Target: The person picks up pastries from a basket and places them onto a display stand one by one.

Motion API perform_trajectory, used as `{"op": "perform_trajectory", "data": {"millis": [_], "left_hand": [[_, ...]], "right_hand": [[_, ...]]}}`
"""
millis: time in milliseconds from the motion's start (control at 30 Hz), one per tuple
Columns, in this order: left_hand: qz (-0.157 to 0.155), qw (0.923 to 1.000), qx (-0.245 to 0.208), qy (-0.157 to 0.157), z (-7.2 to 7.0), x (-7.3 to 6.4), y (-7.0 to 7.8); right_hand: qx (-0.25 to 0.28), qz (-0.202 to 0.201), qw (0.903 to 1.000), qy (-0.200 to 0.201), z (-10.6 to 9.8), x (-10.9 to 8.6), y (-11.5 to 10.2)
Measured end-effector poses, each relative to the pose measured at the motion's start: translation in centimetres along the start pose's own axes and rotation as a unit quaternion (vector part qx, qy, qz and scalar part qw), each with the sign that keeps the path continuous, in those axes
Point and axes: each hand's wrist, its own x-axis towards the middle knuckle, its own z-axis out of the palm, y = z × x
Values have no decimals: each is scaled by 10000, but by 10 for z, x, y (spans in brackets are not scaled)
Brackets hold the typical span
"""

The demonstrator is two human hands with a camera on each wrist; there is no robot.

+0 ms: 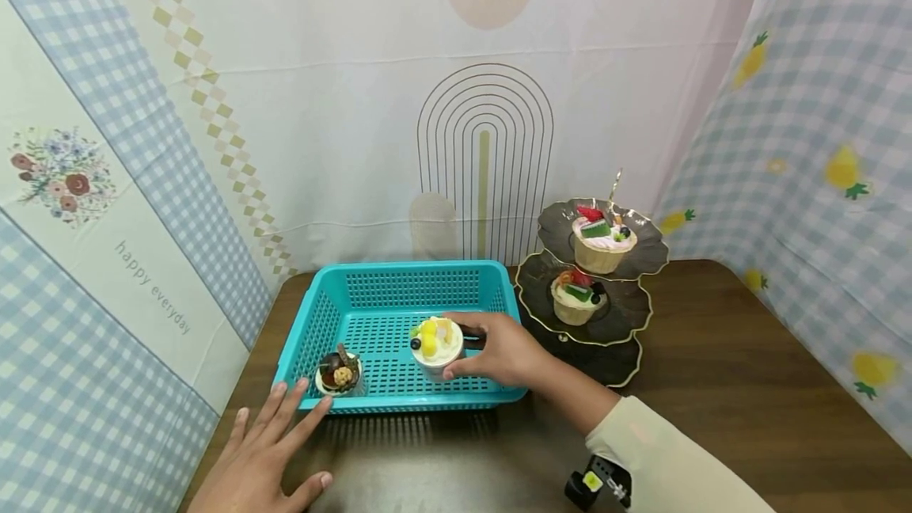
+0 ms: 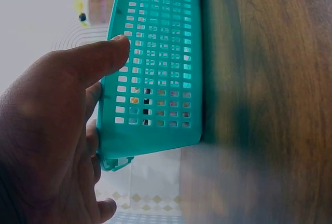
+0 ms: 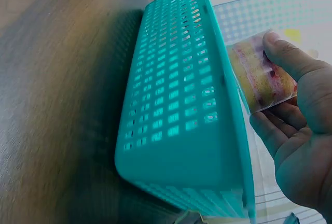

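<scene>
My right hand (image 1: 504,348) grips a dessert cup (image 1: 436,345) topped with cream, yellow fruit balls and a dark berry, over the turquoise basket (image 1: 399,402). In the right wrist view, thumb and fingers lie on opposite sides of the clear cup (image 3: 254,73), whose layered cake shows through. Inside the basket's front left corner stands a second cup (image 1: 340,374) with chocolate pieces and a nut-like ball. My left hand (image 1: 267,450) has its fingers spread at that corner, fingertips at the rim. In the left wrist view its thumb (image 2: 101,55) lies against the basket's rim.
Right of the basket stands a tiered dark tray stand (image 1: 627,315) with gold wavy edges. A pink-cream tart (image 1: 600,248) sits on its top tier, a fruit tart (image 1: 573,303) on the tier below. Patterned cloths (image 1: 342,141) hang behind the wooden table (image 1: 748,386).
</scene>
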Motion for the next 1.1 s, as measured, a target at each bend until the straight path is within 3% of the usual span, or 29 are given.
{"op": "perform_trajectory", "data": {"millis": [433, 767, 1100], "left_hand": [[41, 9999, 115, 62, 0, -2, -3], [88, 9999, 108, 69, 1, -2, -3], [159, 9998, 56, 58, 1, 0, -2]], "right_hand": [[-43, 416, 9981, 461, -23, -32, 6], [188, 420, 9961, 746, -36, -65, 24], [185, 830, 9925, 878, -53, -100, 33]]}}
